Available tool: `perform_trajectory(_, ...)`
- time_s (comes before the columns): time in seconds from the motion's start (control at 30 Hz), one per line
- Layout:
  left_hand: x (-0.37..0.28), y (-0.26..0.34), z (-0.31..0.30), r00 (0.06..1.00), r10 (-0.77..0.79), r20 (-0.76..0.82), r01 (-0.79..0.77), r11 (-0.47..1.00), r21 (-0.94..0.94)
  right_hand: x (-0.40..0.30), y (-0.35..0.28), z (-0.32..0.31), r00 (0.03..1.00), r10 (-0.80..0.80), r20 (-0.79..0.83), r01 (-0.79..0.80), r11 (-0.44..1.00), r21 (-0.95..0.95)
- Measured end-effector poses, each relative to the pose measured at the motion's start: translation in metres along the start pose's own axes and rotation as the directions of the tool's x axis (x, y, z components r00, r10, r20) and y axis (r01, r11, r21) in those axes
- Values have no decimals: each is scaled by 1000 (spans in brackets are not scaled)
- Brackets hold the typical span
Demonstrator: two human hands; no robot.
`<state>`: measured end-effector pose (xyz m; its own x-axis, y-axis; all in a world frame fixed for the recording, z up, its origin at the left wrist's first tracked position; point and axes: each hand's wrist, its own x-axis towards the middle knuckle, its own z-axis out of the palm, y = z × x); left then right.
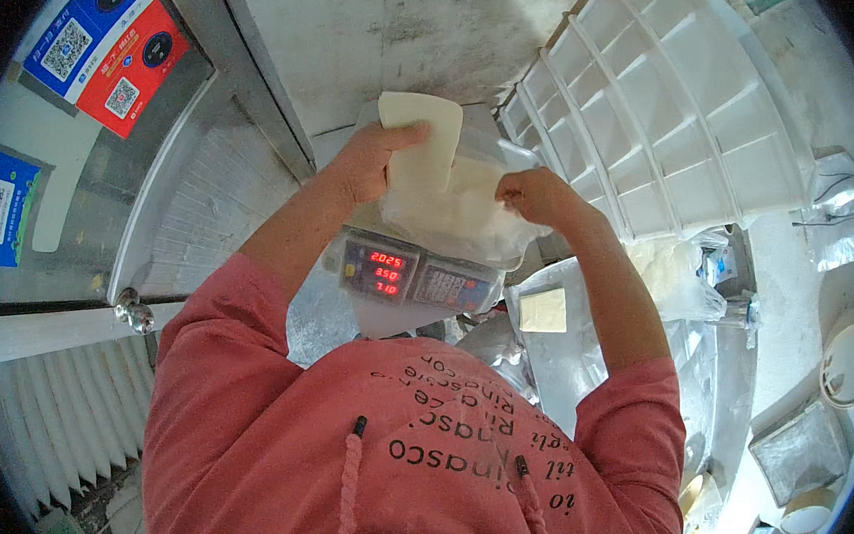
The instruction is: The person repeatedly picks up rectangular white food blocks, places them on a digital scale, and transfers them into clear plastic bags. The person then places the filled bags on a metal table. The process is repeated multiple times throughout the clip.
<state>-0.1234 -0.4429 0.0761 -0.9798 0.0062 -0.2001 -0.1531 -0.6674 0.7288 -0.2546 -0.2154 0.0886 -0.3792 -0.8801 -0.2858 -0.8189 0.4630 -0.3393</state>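
Note:
My left hand holds a stack of pale, thin dough sheets by its left side, tilted over a clear plastic bag. More pale sheets lie inside the bag, their edges blurred by the film. At the bag's right edge is my right hand, its fingers curled together and pinching the plastic. The bag rests on the pan of a digital price scale, whose red display is lit.
A large white ribbed plastic crate stands at the right. Beside my right forearm, a pale square stack lies on a metal tray. Filled plastic bags sit farther right. A glass panel with printed code signs is at upper left.

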Motion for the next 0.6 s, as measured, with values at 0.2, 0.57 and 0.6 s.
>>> perform_trajectory(0.2, -26, 30, 24, 994, 79, 74, -82, 996, 31, -22, -50, -14, 993, 39, 115, 2, 941, -340)
perform_trajectory(0.57, -57, 41, 21, 997, -58, -45, 62, 992, 113, 5, -65, 3, 997, -25, 68, 29, 998, -59)
perform_trajectory(0.6, -58, 39, 18, 994, -80, -75, 92, 983, 162, 7, -65, 7, 998, -26, 55, 29, 998, -54)
